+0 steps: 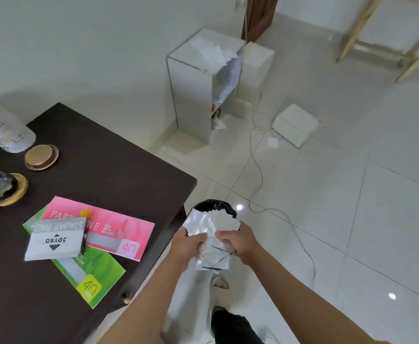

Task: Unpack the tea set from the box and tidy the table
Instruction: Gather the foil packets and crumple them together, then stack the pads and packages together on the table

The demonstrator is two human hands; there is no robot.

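Dark brown wooden desk [109, 170], pink paper envelope pack [119, 234], green paper envelope pack [91, 271], grey stamp pad box [54, 239] atop both, round gold lid [41, 157], white tiled floor [352, 194], white cable [258, 170] trailing

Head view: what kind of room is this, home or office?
Probably a room in a home, or a small home office; I cannot tell which. It has a glossy white tiled floor, a dark wooden table with stationery packs and tea ware, and a small white shelf unit against the wall.
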